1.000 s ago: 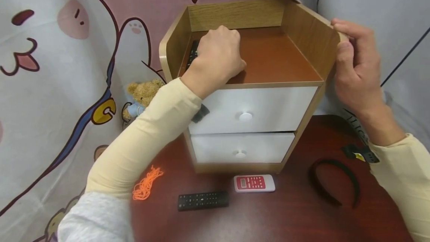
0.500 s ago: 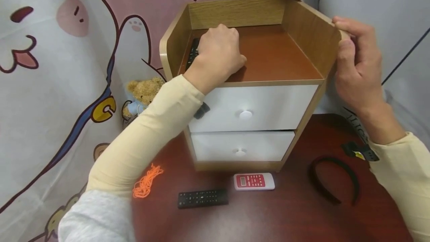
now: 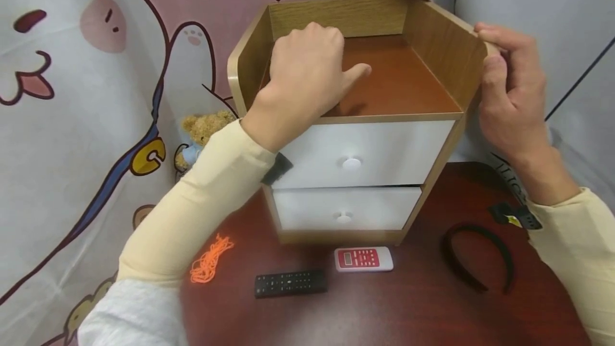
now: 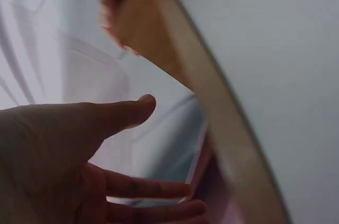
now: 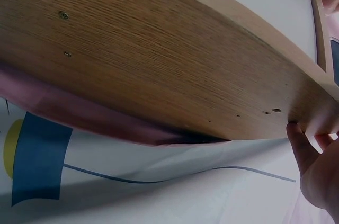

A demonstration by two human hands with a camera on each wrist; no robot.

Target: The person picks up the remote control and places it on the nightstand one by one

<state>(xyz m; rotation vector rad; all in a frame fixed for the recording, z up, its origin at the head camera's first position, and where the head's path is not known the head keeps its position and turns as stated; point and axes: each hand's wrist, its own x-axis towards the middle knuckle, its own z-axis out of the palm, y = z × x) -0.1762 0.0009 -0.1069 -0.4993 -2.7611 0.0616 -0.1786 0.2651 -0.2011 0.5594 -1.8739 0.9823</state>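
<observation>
Head view: the two-drawer cabinet [image 3: 384, 148] stands on the dark red table [image 3: 384, 314]; I judge it stiff and fairly weighty, smooth-faced, best steadied by its raised side panel [image 3: 439, 52]. The right hand [image 3: 516, 89] pinches that panel's front edge; the left hand [image 3: 307, 68] hangs over the top shelf [image 3: 394, 79], contact hidden. Left wrist view: thumb and two fingers [image 4: 153, 188] stretch out, widely parted, nothing visible between them. Right wrist view: a fingertip [image 5: 293, 132] presses the wood near the panel's edge.
</observation>
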